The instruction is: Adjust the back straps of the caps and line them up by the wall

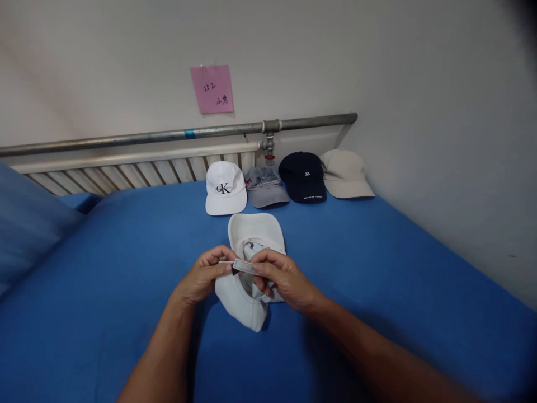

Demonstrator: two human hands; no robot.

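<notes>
A white baseball cap (251, 235) lies upside down on the blue bed sheet (126, 268), brim pointing away from me. My left hand (205, 274) and my right hand (285, 277) both pinch the cap's back adjustment strap (243, 266), holding it stretched between their fingertips above the cap's rear. Both hands are closed on the strap.
Along the head of the bed stand a white logo cap (225, 187), a grey cap (265, 186), a dark navy cap (302, 176) and a beige cap (346, 173). Behind them run a metal pipe (168, 135) with a valve (268, 146). A pink note (212, 88) hangs on the wall.
</notes>
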